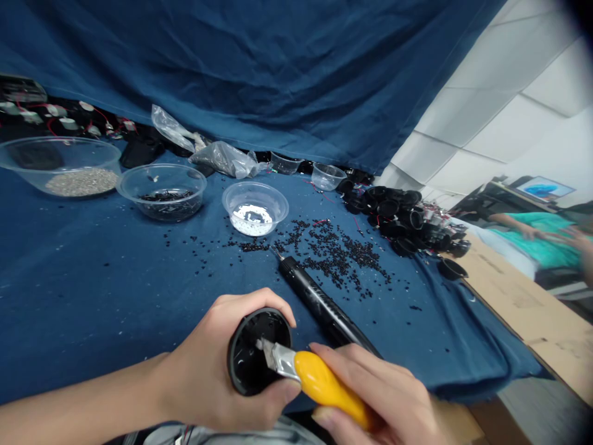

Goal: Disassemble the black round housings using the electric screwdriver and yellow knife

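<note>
My left hand (210, 377) is wrapped round a round black plastic housing (252, 361), its open side facing up. My right hand (389, 395) grips a utility knife with a yellow handle (327, 386). The knife's metal blade end (273, 355) reaches into the housing's opening. Both hands are low at the near edge of the blue cloth (92, 290). A black electric screwdriver (319, 303) lies on the cloth just beyond my right hand.
Small black screws (338, 250) are scattered across the cloth. Clear bowls hold grey bits (81, 180), dark parts (164, 198) and white parts (252, 217). A pile of black housings (407, 219) lies right. Plastic bags (222, 157) sit behind. Another person's arm (523, 225) shows far right.
</note>
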`<state>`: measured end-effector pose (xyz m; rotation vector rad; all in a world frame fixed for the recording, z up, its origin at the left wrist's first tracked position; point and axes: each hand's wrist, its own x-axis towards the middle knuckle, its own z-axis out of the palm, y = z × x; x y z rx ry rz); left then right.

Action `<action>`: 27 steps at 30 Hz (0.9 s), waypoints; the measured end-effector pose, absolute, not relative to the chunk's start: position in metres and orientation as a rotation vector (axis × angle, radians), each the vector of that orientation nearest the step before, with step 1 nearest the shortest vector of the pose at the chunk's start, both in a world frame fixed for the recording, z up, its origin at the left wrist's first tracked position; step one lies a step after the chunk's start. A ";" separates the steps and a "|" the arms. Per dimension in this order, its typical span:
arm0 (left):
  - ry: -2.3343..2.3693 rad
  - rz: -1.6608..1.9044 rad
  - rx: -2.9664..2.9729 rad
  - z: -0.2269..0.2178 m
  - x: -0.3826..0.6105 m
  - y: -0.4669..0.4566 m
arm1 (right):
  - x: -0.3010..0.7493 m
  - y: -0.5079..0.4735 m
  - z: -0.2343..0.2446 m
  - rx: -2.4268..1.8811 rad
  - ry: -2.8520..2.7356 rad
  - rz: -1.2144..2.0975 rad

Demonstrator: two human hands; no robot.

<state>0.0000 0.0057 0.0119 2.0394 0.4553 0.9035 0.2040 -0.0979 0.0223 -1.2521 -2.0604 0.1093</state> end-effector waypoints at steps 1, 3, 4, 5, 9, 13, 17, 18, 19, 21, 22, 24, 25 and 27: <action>0.456 0.896 2.039 0.012 0.000 0.006 | 0.204 -0.098 0.023 -1.252 -2.054 0.094; 0.441 0.879 2.015 0.012 0.000 0.006 | 0.205 -0.098 0.025 -1.241 -2.065 0.099; 0.430 0.873 1.997 0.011 0.000 0.006 | 0.206 -0.098 0.025 -1.242 -2.081 0.115; 0.420 0.870 1.983 0.011 0.000 0.007 | 0.207 -0.098 0.026 -1.243 -2.095 0.136; 0.410 0.880 1.971 0.010 0.001 0.007 | 0.205 -0.098 0.024 -1.245 -2.084 0.183; 0.455 0.910 2.026 0.012 0.001 0.006 | 0.202 -0.097 0.023 -1.272 -2.039 0.127; 0.453 0.892 2.019 0.014 0.002 0.007 | 0.203 -0.097 0.024 -1.278 -2.022 0.171; 0.440 0.882 2.005 0.014 0.002 0.007 | 0.204 -0.097 0.025 -1.277 -2.033 0.193; 0.430 0.873 1.993 0.014 0.002 0.007 | 0.206 -0.097 0.026 -1.281 -2.047 0.213; 0.425 0.875 1.986 0.014 0.002 0.008 | 0.207 -0.098 0.027 -1.304 -2.068 0.260; 0.429 0.879 1.990 0.013 0.001 0.008 | 0.207 -0.098 0.027 -1.316 -2.069 0.275; 0.435 0.896 2.004 0.013 0.001 0.008 | 0.206 -0.098 0.027 -1.319 -2.057 0.289; 0.438 0.901 2.010 0.013 0.001 0.008 | 0.206 -0.098 0.026 -1.316 -2.048 0.287; 0.438 0.890 2.009 0.012 0.001 0.007 | 0.206 -0.098 0.025 -1.301 -2.045 0.261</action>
